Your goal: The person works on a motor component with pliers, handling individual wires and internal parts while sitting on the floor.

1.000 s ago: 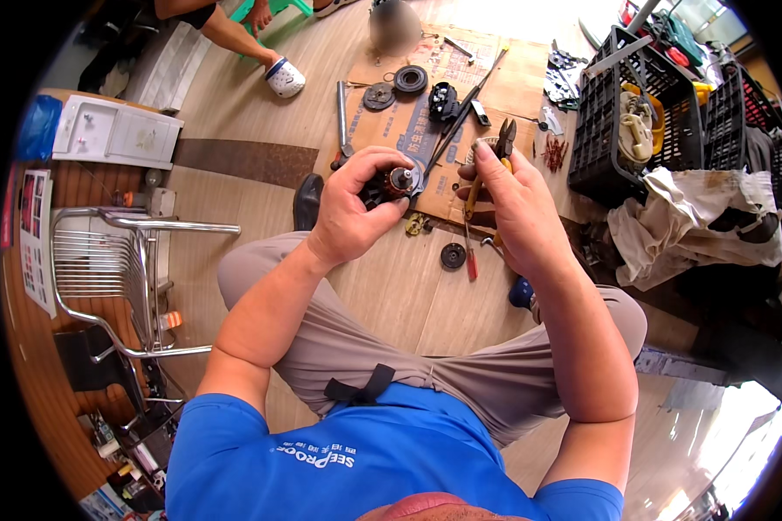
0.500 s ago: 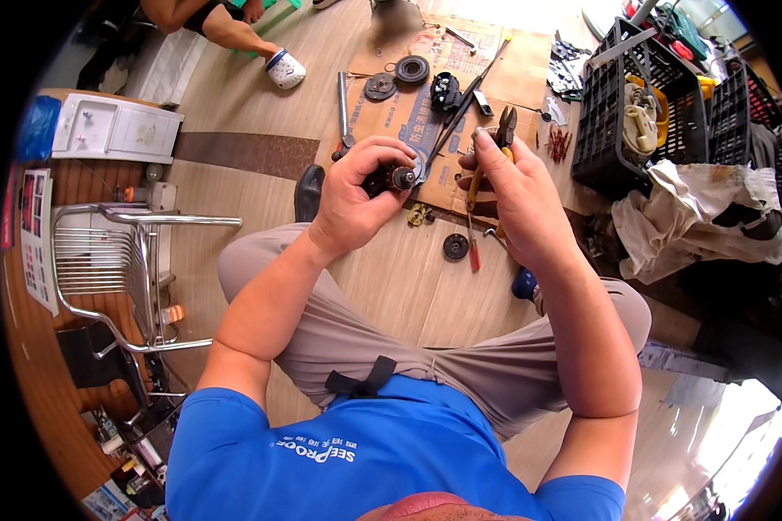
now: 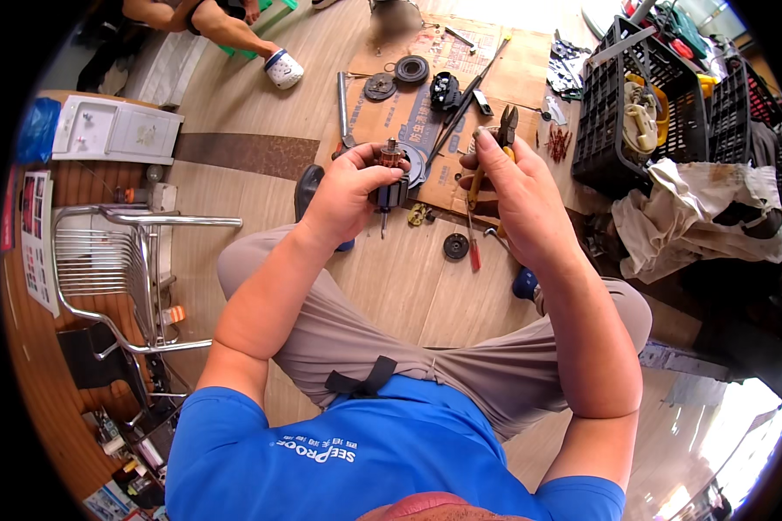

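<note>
My left hand (image 3: 349,189) is closed around a motor armature (image 3: 394,193). It is upright in the view, with copper windings near its top and a thin shaft pointing down toward me. In my right hand (image 3: 523,195) is a pair of pliers (image 3: 506,130) with yellow handles; their dark jaws point away from me and look slightly parted. The two tools of my hands are apart, not touching. Behind the armature, partly hidden, lies a round silvery plate (image 3: 418,165). Below my hands, a black disc (image 3: 456,247) and a red-handled screwdriver (image 3: 474,253) lie on the floor.
A cardboard sheet (image 3: 517,74) carries a black ring (image 3: 411,69), a dark disc (image 3: 380,86), a black housing (image 3: 445,90) and a grey metal bar (image 3: 345,108). Black crates (image 3: 608,113) and a pale cloth (image 3: 699,217) stand right. A metal chair (image 3: 104,260) is left. Another person's leg (image 3: 235,33) shows far left.
My left hand has turned the armature from end-on to lengthwise, so its windings and shaft now show. My right hand and the pliers stay nearly still.
</note>
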